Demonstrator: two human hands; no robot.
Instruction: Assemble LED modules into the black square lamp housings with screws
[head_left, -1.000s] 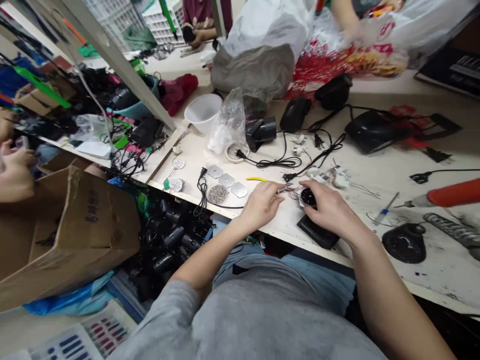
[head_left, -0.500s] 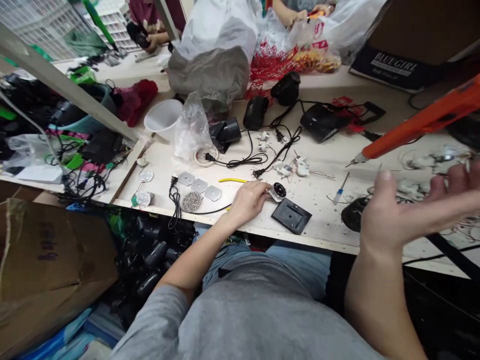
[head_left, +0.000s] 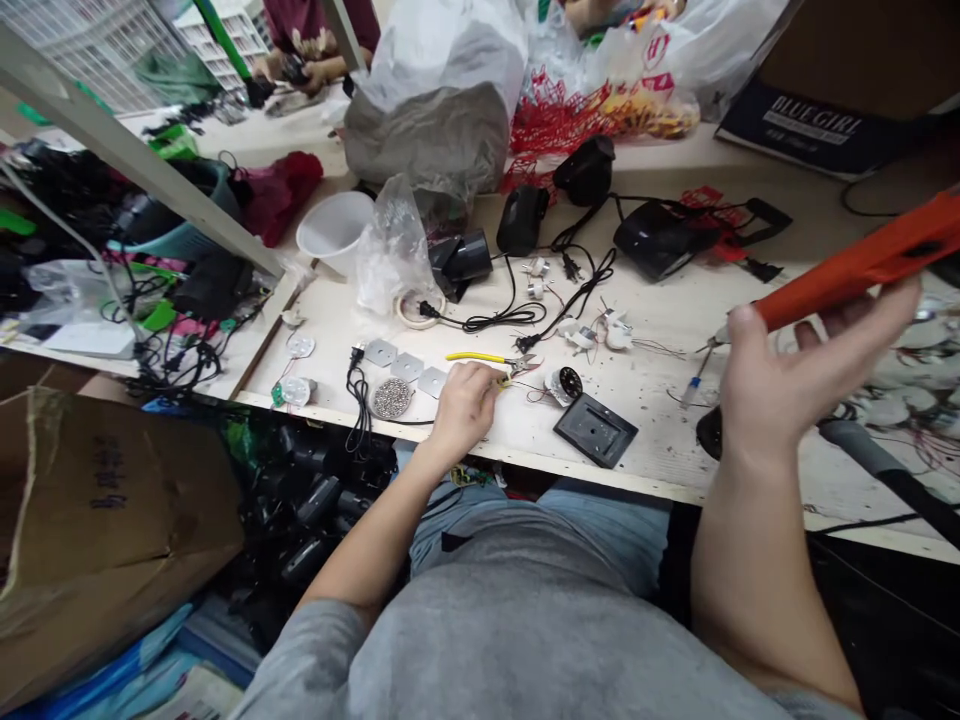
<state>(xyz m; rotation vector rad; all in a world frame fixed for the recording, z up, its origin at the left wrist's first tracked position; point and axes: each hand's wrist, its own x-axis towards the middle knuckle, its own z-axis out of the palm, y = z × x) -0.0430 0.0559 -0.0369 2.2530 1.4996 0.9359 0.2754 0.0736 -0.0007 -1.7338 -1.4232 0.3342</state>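
Left hand (head_left: 465, 408) curled on yellow-handled cutters (head_left: 480, 357), grip unclear; right hand (head_left: 799, 392) spread by orange soldering iron (head_left: 862, 262)

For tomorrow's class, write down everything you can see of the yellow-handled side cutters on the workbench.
The side cutters have two slim yellow-sleeved handles and a small metal head. They lie flat on the pale, scuffed workbench, handles toward the left, head toward the right, just beyond the left hand. Whether its fingertips touch them is hard to tell.
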